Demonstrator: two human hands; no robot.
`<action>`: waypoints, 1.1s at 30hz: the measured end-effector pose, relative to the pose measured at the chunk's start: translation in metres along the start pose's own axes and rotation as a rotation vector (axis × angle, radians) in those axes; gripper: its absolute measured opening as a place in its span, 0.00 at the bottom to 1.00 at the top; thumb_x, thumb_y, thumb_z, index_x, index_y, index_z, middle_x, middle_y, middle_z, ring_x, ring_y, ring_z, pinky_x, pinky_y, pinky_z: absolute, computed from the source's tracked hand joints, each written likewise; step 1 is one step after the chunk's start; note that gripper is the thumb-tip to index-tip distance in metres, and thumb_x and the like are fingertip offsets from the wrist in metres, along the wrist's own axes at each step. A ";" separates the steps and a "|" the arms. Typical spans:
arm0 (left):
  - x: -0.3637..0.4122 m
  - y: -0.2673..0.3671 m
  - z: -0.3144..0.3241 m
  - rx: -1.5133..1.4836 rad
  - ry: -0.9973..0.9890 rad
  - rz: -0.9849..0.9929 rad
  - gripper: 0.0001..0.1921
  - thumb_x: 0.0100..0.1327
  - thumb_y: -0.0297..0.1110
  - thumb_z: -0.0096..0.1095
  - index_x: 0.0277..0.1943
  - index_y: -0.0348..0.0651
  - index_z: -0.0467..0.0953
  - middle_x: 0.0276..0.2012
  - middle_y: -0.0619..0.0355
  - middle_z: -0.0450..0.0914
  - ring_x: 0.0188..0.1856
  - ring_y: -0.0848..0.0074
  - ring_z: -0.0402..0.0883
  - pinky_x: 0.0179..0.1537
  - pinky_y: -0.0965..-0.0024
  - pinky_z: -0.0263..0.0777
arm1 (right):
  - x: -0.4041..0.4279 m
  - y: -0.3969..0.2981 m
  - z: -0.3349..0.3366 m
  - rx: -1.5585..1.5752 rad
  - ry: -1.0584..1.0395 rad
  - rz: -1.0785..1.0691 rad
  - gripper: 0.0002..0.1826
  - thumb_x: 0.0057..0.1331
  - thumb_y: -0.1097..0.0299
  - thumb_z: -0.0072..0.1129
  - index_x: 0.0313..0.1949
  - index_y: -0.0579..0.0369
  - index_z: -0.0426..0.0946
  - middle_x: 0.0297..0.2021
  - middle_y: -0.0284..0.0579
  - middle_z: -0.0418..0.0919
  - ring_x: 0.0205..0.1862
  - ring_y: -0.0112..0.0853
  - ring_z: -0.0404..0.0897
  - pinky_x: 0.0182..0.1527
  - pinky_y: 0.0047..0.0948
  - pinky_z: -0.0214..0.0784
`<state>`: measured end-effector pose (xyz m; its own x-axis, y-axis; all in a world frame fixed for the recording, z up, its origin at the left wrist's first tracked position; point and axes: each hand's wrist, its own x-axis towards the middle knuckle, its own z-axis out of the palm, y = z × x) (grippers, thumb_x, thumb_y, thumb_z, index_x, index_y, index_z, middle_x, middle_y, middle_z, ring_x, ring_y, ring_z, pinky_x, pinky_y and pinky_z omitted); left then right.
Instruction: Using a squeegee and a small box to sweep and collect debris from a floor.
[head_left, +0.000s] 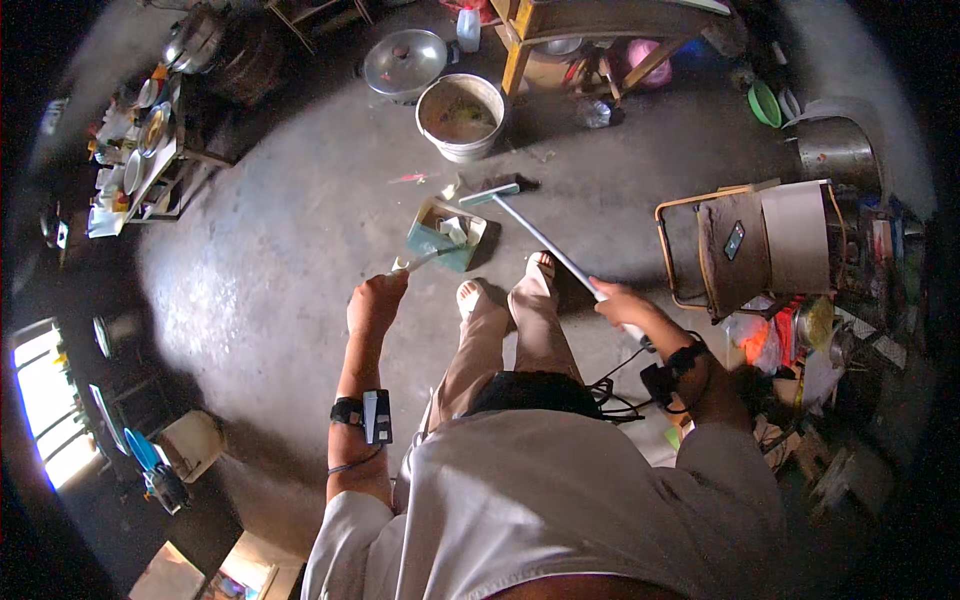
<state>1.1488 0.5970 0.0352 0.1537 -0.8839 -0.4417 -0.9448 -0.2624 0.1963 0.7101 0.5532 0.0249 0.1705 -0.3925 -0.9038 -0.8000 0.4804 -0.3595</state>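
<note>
My left hand (377, 304) grips the handle of a green dustpan (441, 247), which lies on the concrete floor ahead of my feet and has pale scraps (453, 229) inside. In my right hand (622, 304) is the pale pole of a long-handled floor brush or squeegee (541, 241). Its flat green-and-white head (489, 195) is just beyond the dustpan's upper right edge. Beside the head lie a dark patch of debris (517, 182) and a small pale scrap (451, 187). What the underside of the head touches cannot be seen.
Beyond the dustpan stands a dirty white bucket (461, 146), beside a lidded metal pan (405, 64). A wooden table (517, 64) is behind them. To the right is a metal-framed chair (735, 255) with a phone on it, near bags and clutter. A shelf with dishes (161, 172) stands left.
</note>
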 end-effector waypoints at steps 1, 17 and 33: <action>-0.002 -0.004 0.001 -0.001 0.003 0.000 0.13 0.66 0.45 0.43 0.41 0.50 0.73 0.29 0.50 0.78 0.28 0.57 0.79 0.27 0.58 0.73 | -0.004 0.012 -0.009 0.079 -0.019 -0.030 0.38 0.58 0.71 0.49 0.68 0.44 0.47 0.16 0.38 0.66 0.12 0.26 0.65 0.14 0.29 0.60; -0.055 -0.012 -0.019 -0.197 0.141 -0.318 0.22 0.59 0.54 0.54 0.29 0.40 0.77 0.26 0.44 0.78 0.30 0.51 0.79 0.30 0.54 0.72 | 0.037 -0.105 -0.006 0.056 -0.099 -0.152 0.40 0.57 0.73 0.51 0.68 0.48 0.45 0.19 0.41 0.70 0.13 0.25 0.67 0.13 0.28 0.65; -0.062 -0.016 -0.014 -0.231 0.047 -0.441 0.23 0.57 0.55 0.54 0.29 0.39 0.78 0.23 0.45 0.78 0.28 0.52 0.78 0.32 0.56 0.73 | 0.113 -0.133 0.035 -0.168 -0.171 -0.102 0.31 0.65 0.68 0.44 0.67 0.36 0.49 0.17 0.40 0.66 0.13 0.26 0.67 0.14 0.28 0.64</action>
<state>1.1585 0.6504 0.0712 0.5424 -0.6844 -0.4871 -0.6985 -0.6896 0.1911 0.8556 0.4730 -0.0374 0.3384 -0.2867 -0.8962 -0.8557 0.3024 -0.4199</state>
